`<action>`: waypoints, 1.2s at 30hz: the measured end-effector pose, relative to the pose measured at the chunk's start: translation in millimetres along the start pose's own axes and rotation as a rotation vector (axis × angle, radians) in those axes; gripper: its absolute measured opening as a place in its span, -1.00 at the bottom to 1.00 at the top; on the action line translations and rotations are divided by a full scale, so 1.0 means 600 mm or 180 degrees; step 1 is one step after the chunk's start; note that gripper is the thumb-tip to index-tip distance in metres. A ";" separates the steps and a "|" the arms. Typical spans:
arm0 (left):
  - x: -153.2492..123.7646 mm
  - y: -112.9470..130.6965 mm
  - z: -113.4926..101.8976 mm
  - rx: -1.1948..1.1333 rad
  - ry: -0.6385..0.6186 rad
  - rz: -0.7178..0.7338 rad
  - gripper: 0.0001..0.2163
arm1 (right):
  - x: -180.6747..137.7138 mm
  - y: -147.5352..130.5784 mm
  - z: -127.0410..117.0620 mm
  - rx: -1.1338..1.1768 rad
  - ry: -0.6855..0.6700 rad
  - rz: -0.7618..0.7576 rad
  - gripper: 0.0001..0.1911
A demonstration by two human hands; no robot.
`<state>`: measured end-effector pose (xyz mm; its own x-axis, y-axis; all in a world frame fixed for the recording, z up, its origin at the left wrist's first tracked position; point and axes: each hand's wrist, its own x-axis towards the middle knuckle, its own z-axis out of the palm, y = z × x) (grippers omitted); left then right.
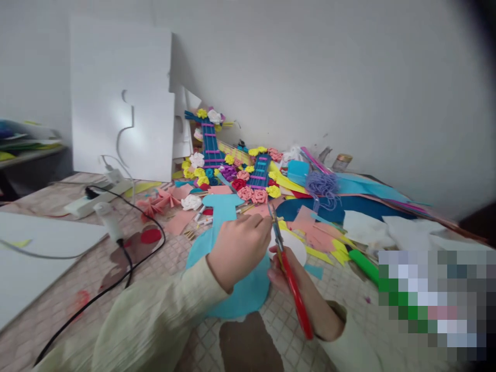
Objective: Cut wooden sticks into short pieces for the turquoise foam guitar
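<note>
My left hand (239, 247) is closed in a pinch above a light blue guitar-shaped paper cutout (228, 227); what its fingertips grip is too small to make out. My right hand (302, 289) is wrapped round red-handled scissors (291, 279), whose blades point up toward the left fingertips. A white round piece (295, 245) lies just right of the blades.
A heap of coloured paper scraps, paper flowers and blue ladder-like craft pieces (251, 170) fills the back. A white power strip (96, 199) and a glue gun (109, 221) with black cable lie left. A white board (124, 98) leans on the wall. A green marker (364, 266) lies right.
</note>
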<state>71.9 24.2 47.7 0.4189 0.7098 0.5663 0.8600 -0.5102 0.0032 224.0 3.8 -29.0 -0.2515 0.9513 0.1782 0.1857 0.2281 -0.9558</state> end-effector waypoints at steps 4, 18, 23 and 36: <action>0.000 0.003 0.000 0.0093 0.0078 0.0025 -0.81 | -0.003 0.000 -0.003 -0.0095 0.0011 0.0110 -0.65; -0.002 0.002 0.008 -0.0141 0.0748 0.0283 -0.82 | -0.006 -0.016 0.014 -0.0101 0.0197 0.0148 -0.83; -0.004 0.004 0.005 -0.0106 0.0853 0.0304 -0.83 | -0.012 -0.034 0.017 -0.0142 0.0227 0.0065 -0.80; 0.002 -0.003 -0.010 -0.0911 0.0572 -0.0114 -0.82 | -0.010 -0.039 0.016 0.0329 0.0345 0.0162 -0.81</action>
<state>69.1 22.9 53.3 0.3100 0.6456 0.6979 0.7459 -0.6204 0.2425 212.1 -9.1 -9.8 -0.1392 0.9792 0.1478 0.0953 0.1618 -0.9822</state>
